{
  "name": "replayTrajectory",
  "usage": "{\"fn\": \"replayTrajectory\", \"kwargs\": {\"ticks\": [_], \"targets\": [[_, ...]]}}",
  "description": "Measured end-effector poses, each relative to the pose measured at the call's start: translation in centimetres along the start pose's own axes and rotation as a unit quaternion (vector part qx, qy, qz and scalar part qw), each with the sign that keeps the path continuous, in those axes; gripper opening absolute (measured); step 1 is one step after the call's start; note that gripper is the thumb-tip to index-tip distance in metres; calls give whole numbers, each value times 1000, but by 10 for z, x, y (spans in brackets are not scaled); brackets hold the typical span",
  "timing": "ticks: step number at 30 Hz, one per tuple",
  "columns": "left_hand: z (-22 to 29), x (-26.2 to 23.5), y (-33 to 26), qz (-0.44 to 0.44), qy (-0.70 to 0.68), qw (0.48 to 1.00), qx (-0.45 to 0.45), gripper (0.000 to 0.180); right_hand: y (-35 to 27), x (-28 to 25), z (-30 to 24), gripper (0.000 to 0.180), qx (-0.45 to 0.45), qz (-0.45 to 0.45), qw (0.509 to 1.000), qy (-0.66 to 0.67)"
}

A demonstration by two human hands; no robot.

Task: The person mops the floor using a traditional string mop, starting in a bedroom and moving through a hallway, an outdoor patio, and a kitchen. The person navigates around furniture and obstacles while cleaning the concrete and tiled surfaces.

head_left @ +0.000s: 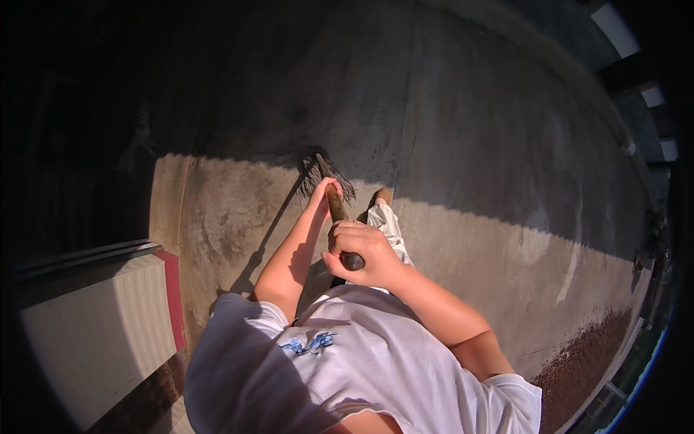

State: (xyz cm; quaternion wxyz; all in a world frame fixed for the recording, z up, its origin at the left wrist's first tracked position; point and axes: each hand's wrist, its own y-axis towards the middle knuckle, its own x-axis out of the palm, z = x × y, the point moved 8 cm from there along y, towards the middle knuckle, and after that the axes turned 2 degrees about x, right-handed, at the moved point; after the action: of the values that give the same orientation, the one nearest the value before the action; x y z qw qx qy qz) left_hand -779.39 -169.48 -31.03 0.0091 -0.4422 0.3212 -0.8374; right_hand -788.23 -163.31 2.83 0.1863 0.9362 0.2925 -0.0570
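Your right hand (361, 246) is closed tight over the top end of the brown wooden broom handle (337, 207), fingers wrapped fully round it. Your left hand (323, 192) sits further down the same handle, curled around it just above the dark bristle head (327, 173); how firmly it grips you cannot tell from here, since the handle hides the fingertips. The bristles rest on the grey concrete floor (463, 145) just beyond your left hand, right at the edge where sunlight meets shadow.

Watch your white-trousered leg and tan shoe (383, 196), which stand just beside the handle on the right-hand side: a stroke pulled back toward you could catch the foot. With your hands this close together, the handle could also twist in your grip if the bristles snag on the rough concrete.
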Motion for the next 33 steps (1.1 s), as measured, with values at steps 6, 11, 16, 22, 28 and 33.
{"fn": "replayTrajectory", "kwargs": {"ticks": [6, 11, 16, 22, 28, 33], "targets": [[65, 9, 165, 149, 27, 987, -51, 16, 82, -100, 111, 19, 1, 14, 1000, 13], [121, 31, 265, 244, 120, 959, -76, 11, 141, -181, 182, 18, 44, 143, 988, 37], [174, 69, 375, 293, 159, 940, -77, 10, 206, -277, 263, 16, 99, 281, 952, 69], [275, 66, 514, 282, 87, 955, -40, 10, 344, -355, 364, 16, 126, 258, 948, 134], [395, 77, 638, 350, 52, 935, -23, 12, 511, -441, 458, 12, 195, 290, 917, 193], [396, 162, 694, 395, 69, 913, -75, 13, 569, -550, 473, 13, 319, 320, 880, 146]]}}
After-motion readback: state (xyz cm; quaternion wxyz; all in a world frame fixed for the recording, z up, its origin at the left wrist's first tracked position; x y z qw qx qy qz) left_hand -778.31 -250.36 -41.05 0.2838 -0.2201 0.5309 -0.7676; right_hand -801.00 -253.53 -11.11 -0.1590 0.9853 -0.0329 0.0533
